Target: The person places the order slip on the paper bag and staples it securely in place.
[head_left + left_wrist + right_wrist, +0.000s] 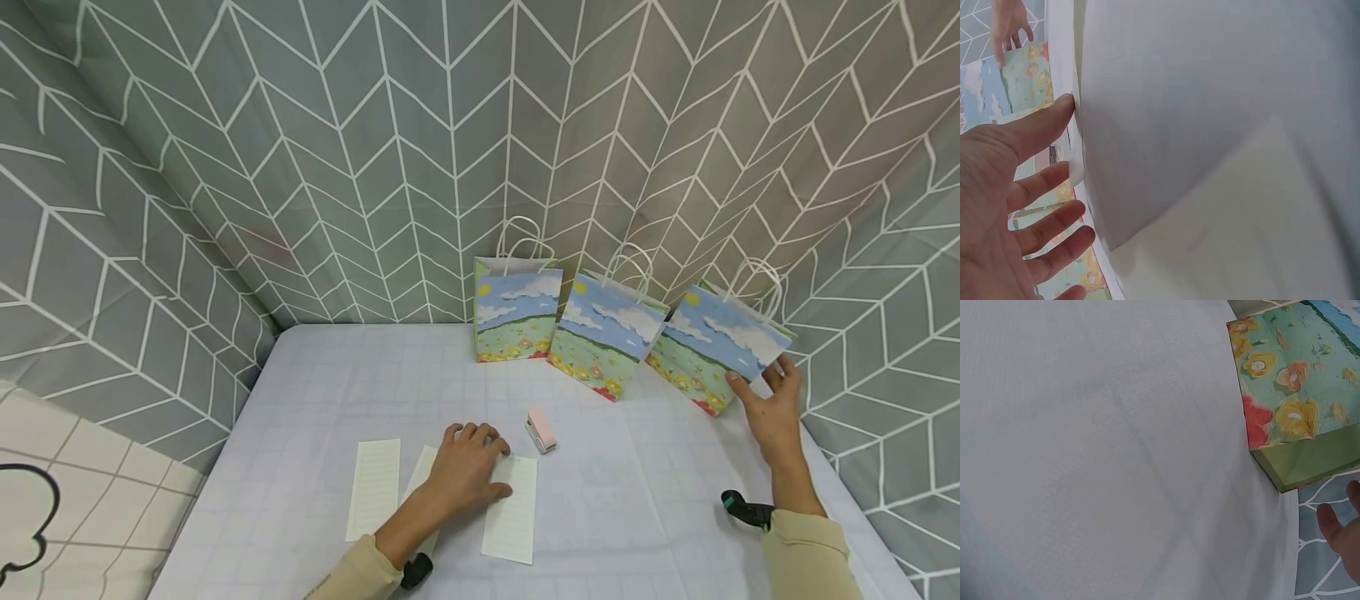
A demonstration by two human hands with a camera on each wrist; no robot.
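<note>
My left hand [468, 471] is over the table's lined paper strips, its thumb and fingers spread around the upper part of the right strip [512, 525]. In the left wrist view the left hand [1029, 194] shows loosely parted fingers, and I see nothing gripped. Another strip [420, 475] is partly hidden under that hand and forearm; a third strip [373, 490] lies left of it. My right hand [776, 412] is at the right side of the rightmost paper gift bag [712, 342], thumb and fingers apart. In the right wrist view only part of the right hand [1344, 540] shows, beside the bag's green side.
Two matching gift bags, a middle one [607, 333] and a left one [517, 312], stand along the back with white handles up. A pink stapler [541, 431] lies above the right strip. Grey patterned curtain [375, 167] surrounds the white-covered table [615, 508].
</note>
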